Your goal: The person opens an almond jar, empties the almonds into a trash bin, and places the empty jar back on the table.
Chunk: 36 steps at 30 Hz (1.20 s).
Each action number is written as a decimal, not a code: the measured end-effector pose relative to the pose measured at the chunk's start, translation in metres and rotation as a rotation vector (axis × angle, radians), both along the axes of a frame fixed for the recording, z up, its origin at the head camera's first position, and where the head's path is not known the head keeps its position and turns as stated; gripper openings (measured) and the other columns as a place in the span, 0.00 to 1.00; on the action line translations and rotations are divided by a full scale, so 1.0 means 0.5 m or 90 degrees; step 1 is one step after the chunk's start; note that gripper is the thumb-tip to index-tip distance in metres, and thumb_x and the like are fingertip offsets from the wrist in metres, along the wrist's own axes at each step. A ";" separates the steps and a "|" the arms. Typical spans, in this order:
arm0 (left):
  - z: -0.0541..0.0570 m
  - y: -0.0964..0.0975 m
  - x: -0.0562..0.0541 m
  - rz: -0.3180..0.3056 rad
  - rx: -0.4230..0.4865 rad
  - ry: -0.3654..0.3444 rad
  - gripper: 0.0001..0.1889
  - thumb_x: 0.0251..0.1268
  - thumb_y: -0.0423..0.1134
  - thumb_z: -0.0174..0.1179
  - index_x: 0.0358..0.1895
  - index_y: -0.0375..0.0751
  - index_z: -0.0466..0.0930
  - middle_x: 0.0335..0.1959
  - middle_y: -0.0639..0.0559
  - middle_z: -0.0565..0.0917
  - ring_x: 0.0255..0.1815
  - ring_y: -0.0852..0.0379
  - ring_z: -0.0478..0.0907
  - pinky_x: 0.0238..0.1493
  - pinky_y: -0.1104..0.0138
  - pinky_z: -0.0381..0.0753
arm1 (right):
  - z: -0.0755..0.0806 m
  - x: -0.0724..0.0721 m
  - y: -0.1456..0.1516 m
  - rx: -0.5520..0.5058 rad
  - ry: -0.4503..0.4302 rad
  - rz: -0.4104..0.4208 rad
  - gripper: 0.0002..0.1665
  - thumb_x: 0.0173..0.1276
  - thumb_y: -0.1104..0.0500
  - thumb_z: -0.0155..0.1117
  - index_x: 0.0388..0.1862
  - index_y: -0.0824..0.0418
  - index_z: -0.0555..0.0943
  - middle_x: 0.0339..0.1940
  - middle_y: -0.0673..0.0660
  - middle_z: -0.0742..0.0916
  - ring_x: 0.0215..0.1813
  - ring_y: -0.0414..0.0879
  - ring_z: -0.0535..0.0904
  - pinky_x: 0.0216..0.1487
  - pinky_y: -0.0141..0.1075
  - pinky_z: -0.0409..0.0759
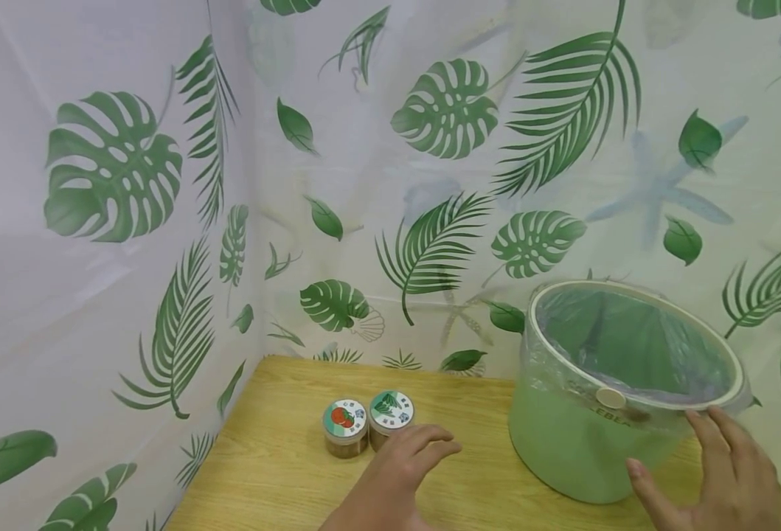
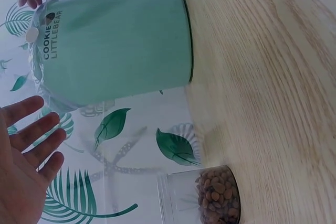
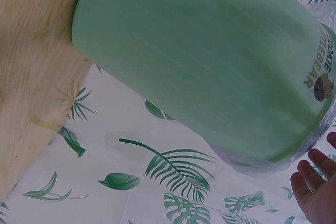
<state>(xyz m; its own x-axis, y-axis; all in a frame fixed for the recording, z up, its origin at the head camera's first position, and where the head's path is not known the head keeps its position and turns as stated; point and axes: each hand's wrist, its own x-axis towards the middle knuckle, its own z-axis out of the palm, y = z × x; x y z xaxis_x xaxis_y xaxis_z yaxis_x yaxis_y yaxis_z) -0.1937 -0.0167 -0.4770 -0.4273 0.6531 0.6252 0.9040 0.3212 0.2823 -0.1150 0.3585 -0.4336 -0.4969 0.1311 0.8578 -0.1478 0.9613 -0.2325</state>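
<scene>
A light green trash bin (image 1: 582, 450) with a cream rim and a clear plastic liner (image 1: 629, 346) stands at the right of the table. My right hand (image 1: 729, 472) is at its near right rim, fingers spread and holding nothing. Two small round jars stand side by side left of the bin: one has a red tomato picture on its lid (image 1: 346, 418), the other a green plant picture (image 1: 392, 409). My left hand (image 1: 397, 476) is just in front of the green-labelled jar, partly covering it, fingers loosely bent around nothing. In the left wrist view a clear jar (image 2: 218, 195) holds brown nut-like pieces.
The wooden table (image 1: 284, 472) meets a leaf-printed white sheet (image 1: 377, 169) behind and another at the left (image 1: 18, 295). Printed lettering (image 2: 54, 35) marks the bin's front near a round cream button (image 2: 32, 35) on the rim.
</scene>
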 end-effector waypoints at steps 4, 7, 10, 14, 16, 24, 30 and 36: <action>0.004 0.004 0.000 -0.002 0.001 -0.005 0.49 0.45 0.67 0.79 0.72 0.51 0.76 0.67 0.54 0.80 0.68 0.58 0.77 0.70 0.57 0.79 | 0.004 0.003 -0.007 -0.004 -0.015 -0.013 0.68 0.63 0.14 0.50 0.73 0.72 0.75 0.67 0.82 0.78 0.57 0.86 0.74 0.66 0.77 0.69; 0.003 0.006 0.000 -0.003 0.001 -0.031 0.47 0.51 0.68 0.77 0.73 0.52 0.75 0.68 0.53 0.79 0.69 0.58 0.77 0.70 0.55 0.79 | 0.002 -0.001 -0.006 -0.005 -0.015 -0.019 0.68 0.62 0.13 0.50 0.73 0.72 0.75 0.67 0.82 0.78 0.58 0.86 0.73 0.68 0.76 0.69; 0.001 0.008 -0.004 -0.005 -0.004 -0.052 0.45 0.55 0.70 0.74 0.74 0.53 0.74 0.69 0.53 0.79 0.69 0.57 0.77 0.70 0.54 0.79 | -0.001 -0.008 -0.004 -0.004 -0.001 -0.022 0.69 0.61 0.12 0.50 0.71 0.72 0.76 0.67 0.81 0.78 0.57 0.85 0.74 0.67 0.76 0.69; -0.001 0.009 -0.009 -0.015 -0.006 -0.068 0.45 0.61 0.75 0.66 0.75 0.53 0.73 0.70 0.53 0.78 0.70 0.57 0.77 0.70 0.52 0.78 | -0.007 -0.018 -0.001 -0.003 0.026 -0.025 0.70 0.60 0.11 0.49 0.69 0.72 0.78 0.67 0.80 0.79 0.55 0.84 0.75 0.61 0.78 0.71; -0.001 0.010 -0.011 -0.019 -0.006 -0.075 0.45 0.63 0.77 0.63 0.76 0.53 0.73 0.70 0.53 0.78 0.70 0.56 0.76 0.71 0.52 0.78 | -0.008 -0.021 0.000 -0.001 0.032 -0.024 0.70 0.60 0.11 0.49 0.68 0.73 0.78 0.66 0.81 0.79 0.54 0.85 0.75 0.56 0.80 0.71; 0.009 0.015 -0.009 -0.003 -0.016 -0.070 0.45 0.59 0.74 0.69 0.75 0.53 0.74 0.70 0.53 0.78 0.71 0.56 0.76 0.72 0.52 0.78 | -0.007 -0.021 -0.003 -0.003 0.022 -0.023 0.68 0.62 0.13 0.49 0.70 0.73 0.77 0.67 0.81 0.79 0.55 0.86 0.75 0.56 0.80 0.72; 0.017 0.024 -0.005 0.006 -0.022 -0.079 0.44 0.57 0.69 0.74 0.75 0.54 0.74 0.70 0.53 0.78 0.71 0.57 0.76 0.72 0.53 0.78 | -0.012 -0.024 -0.003 -0.008 0.031 -0.025 0.68 0.62 0.13 0.50 0.70 0.72 0.77 0.66 0.81 0.79 0.56 0.86 0.75 0.59 0.80 0.71; 0.031 0.031 0.001 0.023 -0.024 -0.092 0.45 0.55 0.68 0.76 0.75 0.57 0.73 0.73 0.57 0.75 0.72 0.58 0.74 0.72 0.55 0.77 | -0.013 -0.036 -0.001 -0.019 0.055 -0.017 0.68 0.62 0.12 0.51 0.68 0.73 0.79 0.66 0.80 0.80 0.57 0.86 0.74 0.70 0.74 0.69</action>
<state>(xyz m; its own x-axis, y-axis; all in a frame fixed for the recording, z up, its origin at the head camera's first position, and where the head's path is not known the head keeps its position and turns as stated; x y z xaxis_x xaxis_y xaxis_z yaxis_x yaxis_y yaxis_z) -0.1933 -0.0013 -0.4615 -0.5347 0.6575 0.5308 0.8424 0.3652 0.3963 -0.1330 0.3578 -0.4403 -0.4174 0.1689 0.8929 -0.1426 0.9582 -0.2480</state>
